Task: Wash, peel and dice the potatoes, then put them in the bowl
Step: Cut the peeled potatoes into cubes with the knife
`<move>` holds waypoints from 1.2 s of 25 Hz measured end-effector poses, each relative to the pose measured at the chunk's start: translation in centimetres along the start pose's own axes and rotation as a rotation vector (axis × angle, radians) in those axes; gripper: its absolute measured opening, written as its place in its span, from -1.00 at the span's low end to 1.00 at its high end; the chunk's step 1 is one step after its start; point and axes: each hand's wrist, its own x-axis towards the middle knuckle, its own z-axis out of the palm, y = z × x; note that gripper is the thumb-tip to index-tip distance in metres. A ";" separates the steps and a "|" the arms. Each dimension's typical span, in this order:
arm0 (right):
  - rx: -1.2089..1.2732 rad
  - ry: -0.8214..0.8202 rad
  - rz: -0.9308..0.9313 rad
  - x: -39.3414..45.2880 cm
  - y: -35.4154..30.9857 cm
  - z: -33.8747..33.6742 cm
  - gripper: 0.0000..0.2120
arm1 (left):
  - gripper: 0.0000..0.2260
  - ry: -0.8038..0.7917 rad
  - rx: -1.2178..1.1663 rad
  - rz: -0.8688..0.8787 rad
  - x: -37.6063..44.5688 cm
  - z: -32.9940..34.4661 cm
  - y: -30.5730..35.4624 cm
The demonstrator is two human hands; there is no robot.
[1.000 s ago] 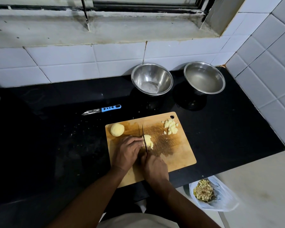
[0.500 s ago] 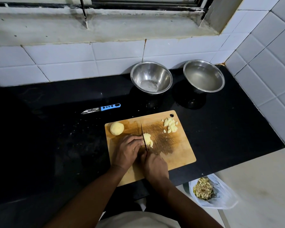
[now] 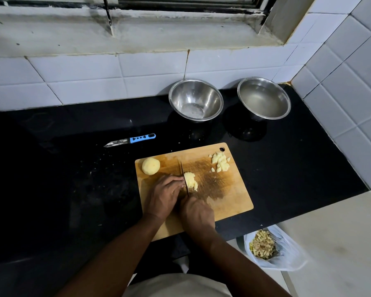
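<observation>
A wooden cutting board lies on the black counter. On its middle sits a partly cut peeled potato. My left hand holds the potato from the left with curled fingers. My right hand grips the handle of a knife, whose blade stands against the potato's left side. A whole peeled potato rests at the board's far left corner. A pile of diced potato lies at the far right corner. Two steel bowls stand at the back: the left bowl and the right bowl.
A blue-handled peeler lies on the counter left of the board. A plastic bag of peelings hangs below the counter's front edge at the right. White tiled walls close the back and right sides.
The knife blade has shifted slightly along the potato between cuts. Both hands stay in the same place on the board.
</observation>
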 end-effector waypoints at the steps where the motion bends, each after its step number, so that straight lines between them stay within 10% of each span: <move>1: -0.008 -0.004 -0.015 0.0 0.0 0.1 -0.71 | -0.86 -0.006 0.002 -0.005 0.1 -0.1 -0.1; 30: -0.102 -0.080 -0.109 -2.3 1.5 0.9 -0.87 | -0.69 -0.122 -0.035 -0.003 -0.4 -1.2 -0.6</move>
